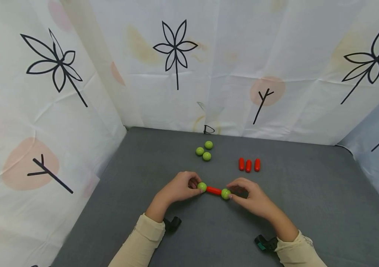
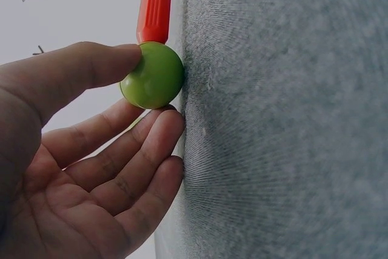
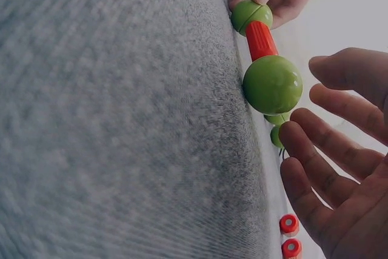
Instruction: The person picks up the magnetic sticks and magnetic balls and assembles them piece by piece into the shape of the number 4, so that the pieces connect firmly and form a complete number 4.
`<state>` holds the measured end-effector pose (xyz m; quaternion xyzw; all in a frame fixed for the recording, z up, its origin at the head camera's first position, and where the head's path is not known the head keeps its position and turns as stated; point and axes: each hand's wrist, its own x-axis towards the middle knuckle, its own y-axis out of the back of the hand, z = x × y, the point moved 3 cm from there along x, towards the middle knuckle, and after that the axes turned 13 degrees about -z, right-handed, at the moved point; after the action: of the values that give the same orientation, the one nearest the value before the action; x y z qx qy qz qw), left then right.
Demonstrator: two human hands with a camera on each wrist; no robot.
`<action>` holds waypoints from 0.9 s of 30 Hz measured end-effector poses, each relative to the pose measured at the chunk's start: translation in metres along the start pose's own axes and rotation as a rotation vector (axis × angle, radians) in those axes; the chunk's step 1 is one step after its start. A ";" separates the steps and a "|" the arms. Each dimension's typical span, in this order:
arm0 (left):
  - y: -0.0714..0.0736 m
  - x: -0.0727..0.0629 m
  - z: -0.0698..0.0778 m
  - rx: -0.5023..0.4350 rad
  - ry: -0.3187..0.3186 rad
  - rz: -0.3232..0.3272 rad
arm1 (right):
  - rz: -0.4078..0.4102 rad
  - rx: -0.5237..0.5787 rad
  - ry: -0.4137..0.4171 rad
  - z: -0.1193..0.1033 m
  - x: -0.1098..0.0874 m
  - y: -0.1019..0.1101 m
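Note:
A red ribbed rod (image 1: 214, 190) lies on the table between two green balls, one at each end, in a dumbbell shape. My left hand (image 1: 180, 188) pinches the left green ball (image 2: 153, 76) between thumb and fingers. At the other end, my right hand (image 1: 254, 199) is beside the right green ball (image 3: 272, 85). In the right wrist view its thumb and fingers are spread, with a gap between the thumb (image 3: 339, 68) and the ball.
Behind the hands, three loose green balls (image 1: 207, 156) sit in a cluster. Three red rods (image 1: 248, 165) stand in a row to their right. The grey tabletop (image 1: 316, 193) is bounded by white patterned cloth (image 1: 226, 66) at the back and sides.

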<state>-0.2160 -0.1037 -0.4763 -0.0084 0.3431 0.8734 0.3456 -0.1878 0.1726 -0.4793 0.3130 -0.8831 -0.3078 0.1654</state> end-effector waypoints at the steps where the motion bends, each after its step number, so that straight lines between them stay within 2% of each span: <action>1: 0.000 0.000 0.000 0.000 -0.001 0.000 | -0.004 0.004 -0.007 0.001 0.000 0.000; 10: -0.002 0.001 -0.001 -0.009 -0.001 0.002 | -0.056 0.043 -0.045 0.003 0.000 -0.001; 27: 0.000 0.002 -0.003 -0.011 -0.015 0.018 | -0.084 0.046 -0.054 0.002 0.001 -0.002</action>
<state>-0.2183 -0.1038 -0.4790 -0.0009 0.3359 0.8783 0.3404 -0.1887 0.1718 -0.4821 0.3450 -0.8803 -0.3022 0.1210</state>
